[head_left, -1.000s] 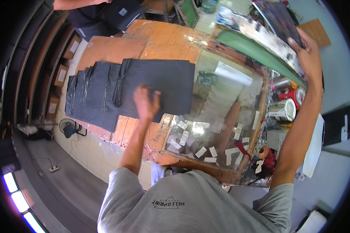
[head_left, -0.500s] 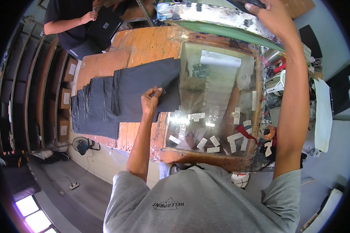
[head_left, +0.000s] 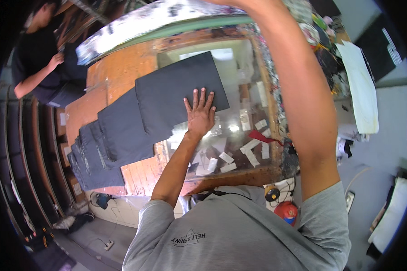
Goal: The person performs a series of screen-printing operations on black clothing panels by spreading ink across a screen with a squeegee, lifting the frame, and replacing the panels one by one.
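While the left hand (head_left: 201, 115) lies spread on its near edge, the black sheet (head_left: 174, 92) reaches leftward off the glass (head_left: 230, 143), long axis rising rightward; right hand (head_left: 226, 2) cropped, grip unseen

A smooth dark-grey sheet (head_left: 176, 88) lies flat and slanted, partly over the clear panel (head_left: 228, 140). Matching sheets (head_left: 122, 124) overlap to its left.

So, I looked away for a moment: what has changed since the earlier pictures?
The topmost dark sheet has shifted right, farther over the glass panel. The left hand, which pinched it just before, has released that grip and lies flat by its near edge, fingers spread. The white strips on the glass stay put.
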{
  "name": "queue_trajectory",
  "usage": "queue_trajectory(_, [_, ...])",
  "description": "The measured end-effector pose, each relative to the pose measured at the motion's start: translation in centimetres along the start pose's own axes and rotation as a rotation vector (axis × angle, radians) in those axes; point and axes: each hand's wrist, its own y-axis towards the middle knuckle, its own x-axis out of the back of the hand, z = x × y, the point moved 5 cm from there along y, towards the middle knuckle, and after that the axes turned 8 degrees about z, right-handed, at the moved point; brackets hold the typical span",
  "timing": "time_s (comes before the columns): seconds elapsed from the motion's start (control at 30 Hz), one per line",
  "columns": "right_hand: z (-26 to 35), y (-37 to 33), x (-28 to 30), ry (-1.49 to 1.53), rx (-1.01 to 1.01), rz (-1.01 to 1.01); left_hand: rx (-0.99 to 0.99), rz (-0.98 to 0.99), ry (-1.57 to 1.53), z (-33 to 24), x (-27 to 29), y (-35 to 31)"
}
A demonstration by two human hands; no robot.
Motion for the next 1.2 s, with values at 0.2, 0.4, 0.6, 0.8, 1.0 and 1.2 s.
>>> queue_trajectory(0.2, [0.5,0.2,0.7,-0.094,-0.022,0.04,-0.083,0.087,-0.126,-4.1,-0.9,1.3])
queue_trajectory(0.4, [0.6,0.4,0.6,-0.162,-0.018,0.016,0.009,-0.022,-0.195,-2.1,0.5,-0.7])
queue_trajectory(0.6, [0.9,0.4,0.7,-0.182,-0.036,0.018,0.03,0.038,-0.035,-2.0,0.2,-3.0])
queue_trajectory(0.8, [0.8,-0.3,0.3,-0.171,-0.049,-0.011,0.029,0.025,-0.055,-2.2,0.0,-3.5])
queue_trajectory(1.0, [0.1,0.2,0.3,-0.127,-0.023,0.114,0.021,0.007,-0.046,-2.4,0.0,-3.4])
queue_trajectory(1.2, [0.5,0.2,0.3,-0.11,0.018,0.027,0.008,0.007,-0.058,-2.1,0.1,-3.6])
